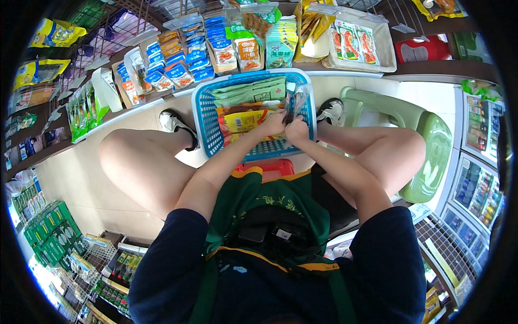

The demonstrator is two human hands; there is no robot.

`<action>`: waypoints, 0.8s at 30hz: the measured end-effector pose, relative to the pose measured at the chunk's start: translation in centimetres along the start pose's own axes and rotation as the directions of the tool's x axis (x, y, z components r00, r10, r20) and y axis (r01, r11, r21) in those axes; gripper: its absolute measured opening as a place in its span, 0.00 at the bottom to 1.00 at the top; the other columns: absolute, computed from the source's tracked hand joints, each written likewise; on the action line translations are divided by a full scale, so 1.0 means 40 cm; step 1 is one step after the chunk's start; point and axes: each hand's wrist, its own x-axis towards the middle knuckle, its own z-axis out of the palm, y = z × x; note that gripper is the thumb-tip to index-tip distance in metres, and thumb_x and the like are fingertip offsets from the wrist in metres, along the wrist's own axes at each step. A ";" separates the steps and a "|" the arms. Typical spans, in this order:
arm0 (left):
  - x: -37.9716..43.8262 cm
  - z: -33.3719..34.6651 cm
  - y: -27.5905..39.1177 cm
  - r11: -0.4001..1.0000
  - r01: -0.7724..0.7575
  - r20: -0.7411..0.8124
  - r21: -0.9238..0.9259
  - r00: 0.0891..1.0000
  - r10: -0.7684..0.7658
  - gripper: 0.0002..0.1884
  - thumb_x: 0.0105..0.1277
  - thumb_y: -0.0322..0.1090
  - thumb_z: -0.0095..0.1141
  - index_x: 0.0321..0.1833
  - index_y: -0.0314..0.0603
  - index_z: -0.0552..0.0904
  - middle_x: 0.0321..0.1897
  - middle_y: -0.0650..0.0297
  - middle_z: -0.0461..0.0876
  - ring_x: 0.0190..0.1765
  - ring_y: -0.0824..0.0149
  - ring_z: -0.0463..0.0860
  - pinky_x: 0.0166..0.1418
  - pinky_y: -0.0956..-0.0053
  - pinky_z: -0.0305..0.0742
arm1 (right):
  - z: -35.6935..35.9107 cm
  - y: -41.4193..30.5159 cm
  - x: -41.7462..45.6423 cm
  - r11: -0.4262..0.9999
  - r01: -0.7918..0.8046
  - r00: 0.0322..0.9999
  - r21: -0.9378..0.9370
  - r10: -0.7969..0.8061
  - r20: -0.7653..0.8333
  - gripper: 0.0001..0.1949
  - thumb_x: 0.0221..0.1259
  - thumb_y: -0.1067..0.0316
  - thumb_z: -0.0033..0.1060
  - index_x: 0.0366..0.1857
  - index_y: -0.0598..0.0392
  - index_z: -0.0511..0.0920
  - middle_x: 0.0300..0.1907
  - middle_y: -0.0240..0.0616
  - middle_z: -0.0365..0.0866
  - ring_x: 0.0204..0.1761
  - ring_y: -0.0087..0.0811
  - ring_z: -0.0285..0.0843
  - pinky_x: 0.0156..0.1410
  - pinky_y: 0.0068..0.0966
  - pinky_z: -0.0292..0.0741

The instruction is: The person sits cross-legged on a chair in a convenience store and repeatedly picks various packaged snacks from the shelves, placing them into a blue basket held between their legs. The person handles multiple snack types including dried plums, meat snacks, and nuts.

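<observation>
A blue plastic basket stands in front of me between my legs. Inside it lie pale green snack packets, and nearer to me yellow and red snack packets. At the basket's right side, my left hand and my right hand pinch the lower part of a clear plastic snack packet with dark contents. The packet stands upright against the green packets' right end. My fingertips are close together and partly hide its lower end.
A shelf of boxed snack packets runs just beyond the basket, with a pale basket at its right. A green plastic stool stands right of my leg. A red plastic stool shows below me. Glass-door coolers are far right.
</observation>
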 end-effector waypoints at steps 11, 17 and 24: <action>-0.024 -0.071 0.041 0.990 0.023 0.114 -0.136 0.993 -0.007 0.32 0.55 0.22 0.52 0.67 0.23 0.71 0.68 0.40 0.70 0.70 0.47 0.71 0.73 0.63 0.68 | 0.088 0.035 0.146 0.979 -0.103 0.983 -0.176 0.126 0.130 0.24 0.64 0.57 0.58 0.56 0.65 0.69 0.50 0.62 0.82 0.53 0.57 0.82 0.57 0.47 0.79; -0.013 -0.038 -0.011 0.983 0.021 0.058 -0.182 0.998 -0.011 0.21 0.54 0.28 0.60 0.52 0.25 0.80 0.64 0.40 0.73 0.69 0.45 0.71 0.71 0.62 0.68 | 0.129 0.038 0.186 0.978 -0.186 0.967 -0.097 0.199 0.157 0.22 0.71 0.59 0.49 0.61 0.64 0.66 0.57 0.59 0.79 0.59 0.54 0.80 0.61 0.43 0.78; 0.001 -0.036 -0.001 0.993 0.047 0.146 -0.105 0.989 -0.031 0.28 0.57 0.31 0.61 0.63 0.30 0.75 0.69 0.41 0.67 0.73 0.44 0.65 0.75 0.61 0.63 | 0.124 0.028 0.231 0.965 -0.197 0.945 -0.174 0.234 0.229 0.36 0.56 0.56 0.69 0.65 0.62 0.62 0.59 0.60 0.77 0.61 0.55 0.77 0.62 0.43 0.78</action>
